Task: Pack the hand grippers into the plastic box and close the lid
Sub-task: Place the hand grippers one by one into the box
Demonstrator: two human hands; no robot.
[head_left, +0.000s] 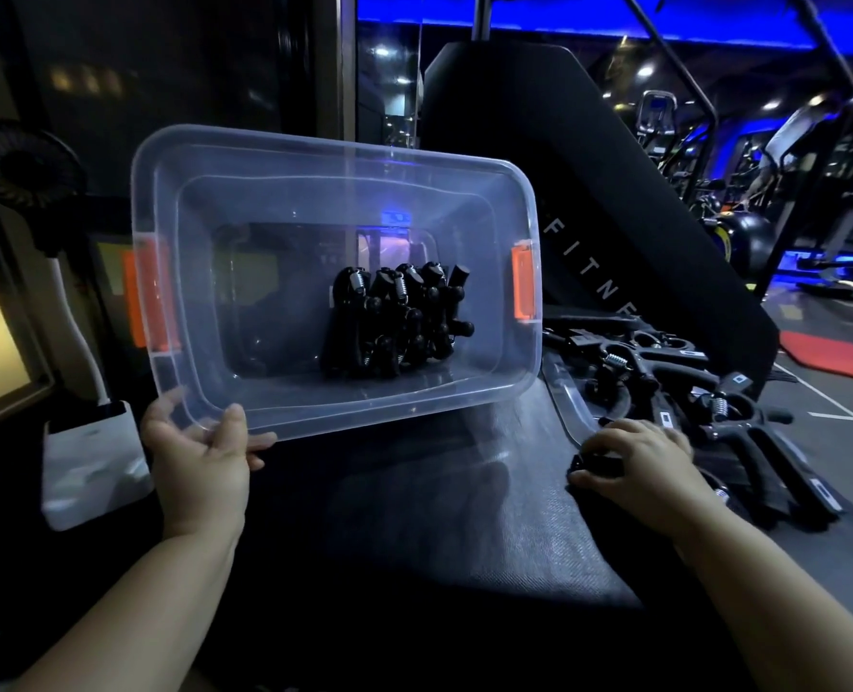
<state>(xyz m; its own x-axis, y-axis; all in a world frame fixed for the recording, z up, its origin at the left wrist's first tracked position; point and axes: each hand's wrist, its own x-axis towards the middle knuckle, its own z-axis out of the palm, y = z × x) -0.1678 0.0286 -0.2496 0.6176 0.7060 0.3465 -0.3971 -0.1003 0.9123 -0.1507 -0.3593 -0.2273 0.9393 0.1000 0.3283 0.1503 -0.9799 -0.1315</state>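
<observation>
My left hand (199, 457) grips the near rim of a clear plastic box (274, 407) with orange side latches (523, 289), tilting its open top toward me. Several black hand grippers (394, 322) with metal springs are bunched inside it, right of centre. My right hand (639, 464) curls over a black hand gripper (595, 464) lying on the dark padded surface. More black hand grippers (724, 417) lie in a loose pile to the right. A clear flat piece, perhaps the lid (567, 407), lies under the pile; only its edge shows.
A dark padded bench (439, 516) spreads below the box. A black fitness machine panel (589, 167) rises behind. A small black fan (27, 164) and a white device (90, 467) stand at the left. Gym equipment fills the blue-lit background on the right.
</observation>
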